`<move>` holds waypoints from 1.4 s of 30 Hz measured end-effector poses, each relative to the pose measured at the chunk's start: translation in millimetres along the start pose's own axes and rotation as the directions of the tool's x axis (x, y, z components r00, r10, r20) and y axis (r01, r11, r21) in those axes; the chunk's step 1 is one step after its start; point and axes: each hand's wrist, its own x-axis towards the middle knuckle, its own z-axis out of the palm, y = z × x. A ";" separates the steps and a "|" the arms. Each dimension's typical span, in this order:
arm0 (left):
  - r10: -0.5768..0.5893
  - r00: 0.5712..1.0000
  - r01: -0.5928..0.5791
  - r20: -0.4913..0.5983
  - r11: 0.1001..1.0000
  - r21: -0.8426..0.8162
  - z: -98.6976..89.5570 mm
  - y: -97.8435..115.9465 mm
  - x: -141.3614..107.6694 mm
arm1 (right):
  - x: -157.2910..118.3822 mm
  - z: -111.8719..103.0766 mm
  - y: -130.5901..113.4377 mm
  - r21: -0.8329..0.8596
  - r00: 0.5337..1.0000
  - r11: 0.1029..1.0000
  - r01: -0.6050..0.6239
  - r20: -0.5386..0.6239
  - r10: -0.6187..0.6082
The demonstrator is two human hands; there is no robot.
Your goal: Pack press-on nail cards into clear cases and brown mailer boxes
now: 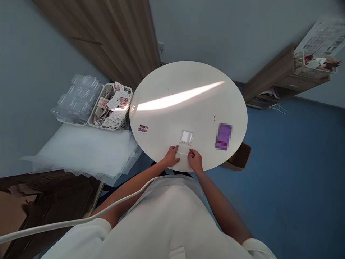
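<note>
A small clear plastic box (184, 148) lies near the front edge of the round white table, its hinged lid (187, 136) folded open away from me. My left hand (171, 157) grips the left side of the box, with the thumb near the front corner. At the right side, my right hand (195, 159) has its fingers curled in and closed against the box edge. Further left on the table is a small card with rows of reddish pictures (142, 129). A blurred-out purple rectangular item (223, 136) lies to the right.
Left of the table (188, 79) stand a white basket of printed cards (126, 118) and a stack of clear plastic boxes (81, 95). Translucent sheets (83, 147) lie in front of them. A brown carton (239, 158) is on the floor at right. A white cable (107, 208) crosses my left arm.
</note>
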 end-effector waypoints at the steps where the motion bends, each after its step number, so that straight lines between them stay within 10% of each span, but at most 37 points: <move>1: 0.001 1.000 -0.001 0.005 1.000 -0.009 -0.6 -0.2 0.1 | -0.1 0.3 -0.5 0.002 1.000 1.000 -0.008 -0.007 0.008; 8: 0.031 0.997 -0.028 0.076 0.999 -0.037 -17.3 -8.8 -6.5 | -13.5 7.1 -5.8 0.111 0.982 0.991 -0.076 -0.162 0.094; 14: 0.079 0.996 -0.079 0.047 0.997 0.003 -87.3 -38.7 -27.9 | -39.4 31.0 -33.5 0.156 0.926 0.987 0.037 -0.377 0.025; 24: 0.156 0.964 -0.055 -0.217 0.909 0.413 -226.0 -91.1 -6.0 | -3.0 145.2 -104.6 -0.191 0.958 0.953 0.237 0.209 -0.196; 32: 0.061 0.995 -0.011 -0.083 0.862 0.506 -238.9 -101.9 25.8 | 45.2 200.4 -139.2 -0.518 0.968 0.821 0.240 0.194 -0.161; 42: 0.144 0.990 -0.126 -0.007 0.889 0.440 -243.9 -112.4 30.0 | 54.7 210.6 -154.3 -0.608 0.979 0.772 0.187 0.179 -0.096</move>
